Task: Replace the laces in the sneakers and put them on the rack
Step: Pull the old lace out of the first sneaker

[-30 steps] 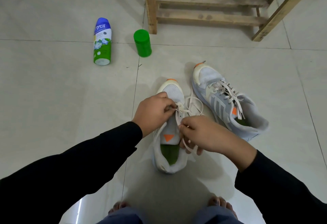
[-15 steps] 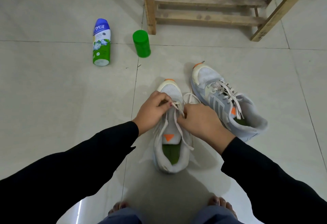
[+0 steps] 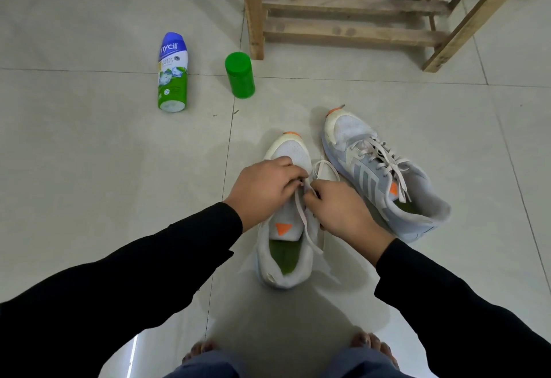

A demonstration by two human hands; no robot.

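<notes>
Head camera looks down on the near sneaker in front of my feet. Its long axis runs almost straight away from me, toe far and heel near. My left hand comes over it from the left and my right hand from the right. They meet above the eyelet rows, between the toe cap and the orange-marked tongue. Both hands have their fingers curled in, and each pinches the white lace where it crosses the upper; my knuckles hide which eyelet it passes through.

From that pinch the lace goes two ways, both on my right side. One strand trails back toward the heel along the right edge of the opening. A slack loop lies on the floor just beside the toe, between this sneaker and the second sneaker.

I judge the right hand is better placed to draw the slack through, with the left steadying the crossing. The pull should follow the shoe's length, not go across it.

The second sneaker looks fully laced, angled with its toe toward the wooden rack, which stands well beyond both shoes. Neither sneaker is on it yet.
</notes>
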